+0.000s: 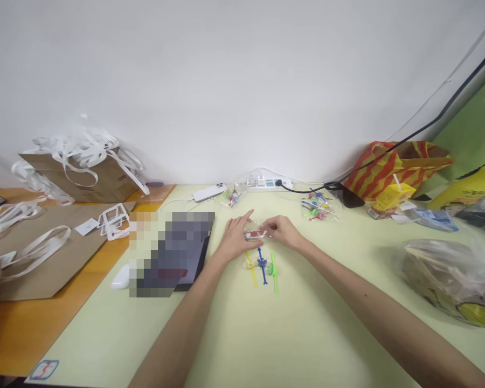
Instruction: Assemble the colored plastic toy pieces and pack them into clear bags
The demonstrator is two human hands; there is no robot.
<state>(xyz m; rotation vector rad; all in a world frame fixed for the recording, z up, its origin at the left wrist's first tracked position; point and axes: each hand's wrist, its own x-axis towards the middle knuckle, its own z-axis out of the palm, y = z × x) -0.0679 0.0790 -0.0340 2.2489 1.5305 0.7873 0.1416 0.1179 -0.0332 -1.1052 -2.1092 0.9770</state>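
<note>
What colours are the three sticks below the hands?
Yellow, blue and green sticks; head view.

Both bare forearms stretch forward and converge; the left hand [235, 240] and right hand [282, 231] meet fingertip to fingertip, fingers lightly pinched.

Both forearms are bare to the hands [262, 237], with no sleeves showing.

The one camera sits on my head, looking forward and down across the bench [307, 334] toward the wall behind it, close above my outstretched forearms, bench edge to edge.
</note>
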